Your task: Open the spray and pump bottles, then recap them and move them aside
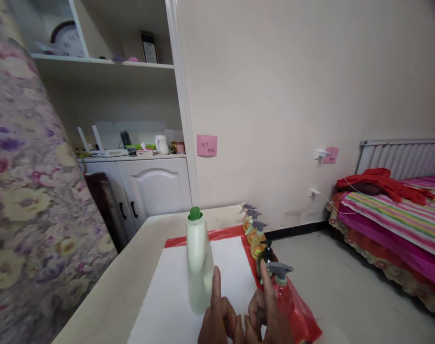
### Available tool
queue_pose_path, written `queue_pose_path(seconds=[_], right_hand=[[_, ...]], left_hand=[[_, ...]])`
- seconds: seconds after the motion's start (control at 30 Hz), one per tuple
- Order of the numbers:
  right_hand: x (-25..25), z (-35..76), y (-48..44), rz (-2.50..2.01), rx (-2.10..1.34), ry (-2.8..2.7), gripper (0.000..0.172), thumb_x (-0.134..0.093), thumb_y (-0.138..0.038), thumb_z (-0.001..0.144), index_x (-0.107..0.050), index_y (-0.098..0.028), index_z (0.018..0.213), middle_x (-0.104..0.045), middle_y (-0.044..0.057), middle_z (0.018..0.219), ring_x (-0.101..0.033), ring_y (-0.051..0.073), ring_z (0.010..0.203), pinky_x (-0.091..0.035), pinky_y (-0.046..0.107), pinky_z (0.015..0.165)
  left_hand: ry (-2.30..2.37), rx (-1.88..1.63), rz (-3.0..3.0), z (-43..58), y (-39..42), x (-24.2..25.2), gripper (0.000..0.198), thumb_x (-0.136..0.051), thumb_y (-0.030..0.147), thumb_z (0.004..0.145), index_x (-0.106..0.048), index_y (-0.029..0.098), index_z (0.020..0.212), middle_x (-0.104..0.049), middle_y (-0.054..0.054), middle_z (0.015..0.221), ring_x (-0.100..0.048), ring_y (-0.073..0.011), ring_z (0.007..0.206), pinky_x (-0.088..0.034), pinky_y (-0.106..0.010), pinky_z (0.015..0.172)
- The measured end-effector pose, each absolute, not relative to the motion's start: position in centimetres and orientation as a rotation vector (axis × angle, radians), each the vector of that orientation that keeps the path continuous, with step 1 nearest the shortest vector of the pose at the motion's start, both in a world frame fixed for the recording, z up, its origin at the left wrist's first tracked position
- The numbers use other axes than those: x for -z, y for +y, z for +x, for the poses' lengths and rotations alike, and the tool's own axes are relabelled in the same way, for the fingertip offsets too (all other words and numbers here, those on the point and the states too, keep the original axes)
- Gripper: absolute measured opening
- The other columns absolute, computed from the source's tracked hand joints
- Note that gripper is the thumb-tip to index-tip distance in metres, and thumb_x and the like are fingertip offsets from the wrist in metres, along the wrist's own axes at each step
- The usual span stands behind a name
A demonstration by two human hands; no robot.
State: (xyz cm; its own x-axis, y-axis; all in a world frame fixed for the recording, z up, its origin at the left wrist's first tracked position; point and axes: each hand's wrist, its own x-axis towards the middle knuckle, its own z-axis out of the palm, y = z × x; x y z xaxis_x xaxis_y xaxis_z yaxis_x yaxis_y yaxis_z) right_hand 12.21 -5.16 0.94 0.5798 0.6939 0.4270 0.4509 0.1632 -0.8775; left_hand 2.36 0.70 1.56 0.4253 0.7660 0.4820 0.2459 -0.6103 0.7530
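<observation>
Spray bottles [257, 244] beside right hand [269, 313]

The pale-green plastic jug [197, 270] stands on the flat white sheet [160, 296], which lies on the cream tabletop [129, 270]. Right of the jug, 1 dark plastic pump bottle [268, 252] stands between clear plastic trigger-spray bottles [257, 244]. The white panelled cabinet [162, 191] stands behind, left.

White paper [224, 263] cut off below, bed [407, 229] cropped at edge, black pump bottle [268, 253] partly behind right fingers [268, 289]
</observation>
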Motion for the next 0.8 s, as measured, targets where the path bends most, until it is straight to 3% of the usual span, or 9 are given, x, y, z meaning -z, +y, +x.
queue_pose_path(seconds=[0.13, 0.53, 0.67, 0.8], right_hand=[[-1.0, 12.3, -5.0, -1.474, -0.254, -1.027, 0.095, -0.051, -0.023, 0.076, 0.009, -0.023, 0.150, -0.046, -0.009, 0.058, -0.043, 0.011, 0.040, -0.035, 0.023, 0.042], [0.1, 12.6, -4.3, -1.471, -0.246, -1.029, 0.093, -0.051, -0.025, 0.078, 0.006, -0.021, 0.150, -0.046, -0.009, 0.058, -0.042, 0.011, 0.041, -0.034, 0.023, 0.042], [3.2, 12.8, -4.2, -1.474, -0.238, -1.081, 0.080, -0.053, -0.025, 0.078, -0.017, -0.028, 0.149, -0.055, -0.006, 0.068, -0.048, 0.010, 0.044, -0.042, 0.023, 0.045], [7.2, 13.4, -5.3, -1.442, -0.251, -1.111, 0.070, -0.057, -0.016, 0.067, -0.047, -0.035, 0.133, -0.064, 0.000, 0.093, -0.058, 0.011, 0.057, -0.049, 0.024, 0.053]], left_hand=[[0.869, -1.150, 2.072, 2.5, 0.9, -1.3, 0.072, -0.041, 0.038, 0.088, -0.009, 0.024, 0.152, -0.043, 0.009, 0.055, -0.044, -0.0153, 0.046, -0.042, -0.027, 0.053], [0.832, -1.076, 2.069, 2.5, 1.4, -1.2, 0.073, -0.042, 0.034, 0.089, -0.007, 0.021, 0.151, -0.043, 0.009, 0.058, -0.047, -0.0149, 0.049, -0.043, -0.027, 0.055], [0.820, -1.053, 2.140, 2.2, 2.4, 1.5, 0.067, -0.041, 0.032, 0.087, -0.019, 0.022, 0.150, -0.055, 0.004, 0.070, -0.053, -0.0157, 0.056, -0.047, -0.030, 0.061], [0.798, -1.084, 2.166, 0.6, 3.7, 5.2, 0.049, -0.043, 0.041, 0.088, -0.048, 0.023, 0.133, -0.063, -0.002, 0.080, -0.057, -0.0167, 0.062, -0.051, -0.030, 0.066]])
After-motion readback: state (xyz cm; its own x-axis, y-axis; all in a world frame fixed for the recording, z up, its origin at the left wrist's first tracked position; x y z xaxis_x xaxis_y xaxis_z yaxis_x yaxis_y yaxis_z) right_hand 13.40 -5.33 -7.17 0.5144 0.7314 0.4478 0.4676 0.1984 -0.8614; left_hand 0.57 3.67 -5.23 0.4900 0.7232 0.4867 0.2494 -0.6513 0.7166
